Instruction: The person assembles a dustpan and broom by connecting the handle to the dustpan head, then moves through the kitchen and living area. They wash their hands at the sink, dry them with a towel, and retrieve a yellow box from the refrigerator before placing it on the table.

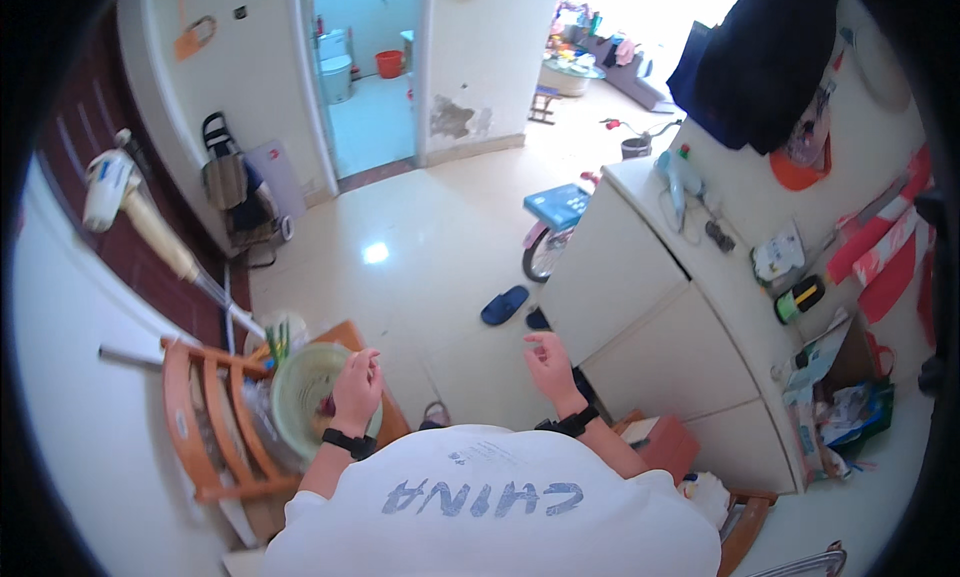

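My left hand (356, 385) hovers in front of a pale green basin (284, 405), covering part of it. Its fingers are loosely bent and a little apart, with nothing visible in them. The basin stands on a wooden chair (208, 417) and has something dark red in it, too small to name. On the other side my right hand (551, 369) hangs in the air near a white cabinet (650, 349). Its fingers are partly stretched and apart, and I see nothing held. Both wrists wear black bands.
Blue slippers (505, 305) lie on the tiled floor ahead, near a small bicycle with a blue box (558, 206). A folding trolley (230, 182) leans at the left wall. On the cabinet top sit a hair dryer (679, 182) and a crowded open box (835, 377).
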Tool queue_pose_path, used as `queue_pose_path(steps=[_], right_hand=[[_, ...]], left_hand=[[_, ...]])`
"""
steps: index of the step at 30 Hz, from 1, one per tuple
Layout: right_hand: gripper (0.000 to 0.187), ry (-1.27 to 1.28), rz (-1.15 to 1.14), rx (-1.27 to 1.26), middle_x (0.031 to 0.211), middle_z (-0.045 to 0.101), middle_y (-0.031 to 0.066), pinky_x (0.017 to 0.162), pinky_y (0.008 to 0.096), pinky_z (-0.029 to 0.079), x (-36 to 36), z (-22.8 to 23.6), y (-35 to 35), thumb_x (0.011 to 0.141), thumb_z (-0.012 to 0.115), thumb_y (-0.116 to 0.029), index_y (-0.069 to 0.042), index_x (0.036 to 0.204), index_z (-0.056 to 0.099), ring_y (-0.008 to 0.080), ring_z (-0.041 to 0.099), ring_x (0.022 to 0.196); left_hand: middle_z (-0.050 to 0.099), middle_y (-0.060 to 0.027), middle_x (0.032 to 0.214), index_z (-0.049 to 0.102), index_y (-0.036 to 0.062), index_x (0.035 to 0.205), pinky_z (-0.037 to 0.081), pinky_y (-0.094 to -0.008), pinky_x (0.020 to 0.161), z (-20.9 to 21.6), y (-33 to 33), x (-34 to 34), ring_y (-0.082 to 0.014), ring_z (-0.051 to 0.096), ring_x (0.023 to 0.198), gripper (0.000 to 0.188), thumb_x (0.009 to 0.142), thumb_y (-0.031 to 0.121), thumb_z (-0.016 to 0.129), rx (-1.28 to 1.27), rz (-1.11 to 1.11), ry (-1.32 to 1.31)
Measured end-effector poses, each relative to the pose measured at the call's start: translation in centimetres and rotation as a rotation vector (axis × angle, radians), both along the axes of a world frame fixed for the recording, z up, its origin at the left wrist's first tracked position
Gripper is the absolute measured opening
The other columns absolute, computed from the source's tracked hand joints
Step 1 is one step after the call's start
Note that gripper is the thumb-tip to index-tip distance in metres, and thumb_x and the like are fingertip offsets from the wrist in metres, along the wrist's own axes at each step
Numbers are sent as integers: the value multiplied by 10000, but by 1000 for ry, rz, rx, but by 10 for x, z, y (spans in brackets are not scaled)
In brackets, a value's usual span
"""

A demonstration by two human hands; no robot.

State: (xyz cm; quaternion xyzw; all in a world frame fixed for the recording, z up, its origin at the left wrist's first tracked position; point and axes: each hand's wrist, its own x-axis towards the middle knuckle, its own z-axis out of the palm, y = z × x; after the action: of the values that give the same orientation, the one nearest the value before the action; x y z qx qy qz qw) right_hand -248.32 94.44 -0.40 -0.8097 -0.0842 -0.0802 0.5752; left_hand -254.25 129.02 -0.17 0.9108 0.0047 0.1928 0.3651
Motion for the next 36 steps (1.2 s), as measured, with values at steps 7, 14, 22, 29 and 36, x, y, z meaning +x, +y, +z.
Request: queue_pose_path(steps=[7, 14, 22, 29, 36], right_hand=[[224, -75, -169, -208, 1049, 589, 73, 659, 253, 503, 148, 38, -27, 835, 624, -11, -39, 1057, 631, 124, 588, 722], [260, 2, -418, -196, 1033, 609, 72, 650, 247, 489, 260, 15, -48, 812, 624, -5, -31, 1071, 624, 124, 576, 701], [206, 6, -244, -92, 1004, 603, 87, 668, 260, 504, 520, 7, -21, 828, 627, -22, -43, 1033, 636, 147, 608, 724], [144, -71, 14, -125, 993, 595, 93, 703, 289, 511, 733, 46, 52, 859, 640, -68, -33, 998, 626, 172, 629, 755], [156, -97, -152, -220, 784, 588, 103, 658, 328, 476, 877, 40, 54, 877, 668, -126, -5, 792, 618, 234, 601, 726]], left_hand=[[657, -60, 857, 639, 136, 1021, 506, -354, 628, 9, 13, 223, -242, 641, 706, 170, 852, 120, 655, -30, -221, -59], [677, -87, 812, 677, 105, 920, 513, -355, 611, 8, -4, 406, -251, 656, 683, 82, 852, 153, 677, 1, -328, -4], [671, -113, 791, 682, 83, 904, 502, -352, 607, 29, 34, 596, -261, 649, 669, 102, 867, 178, 686, 60, -164, -14], [633, -113, 736, 643, 81, 820, 472, -397, 572, 17, 74, 739, -309, 611, 660, 151, 881, 215, 674, 107, -40, -22], [585, -121, 684, 565, 58, 708, 438, -429, 543, 16, 74, 967, -340, 572, 630, 264, 888, 227, 657, 162, -285, -68]])
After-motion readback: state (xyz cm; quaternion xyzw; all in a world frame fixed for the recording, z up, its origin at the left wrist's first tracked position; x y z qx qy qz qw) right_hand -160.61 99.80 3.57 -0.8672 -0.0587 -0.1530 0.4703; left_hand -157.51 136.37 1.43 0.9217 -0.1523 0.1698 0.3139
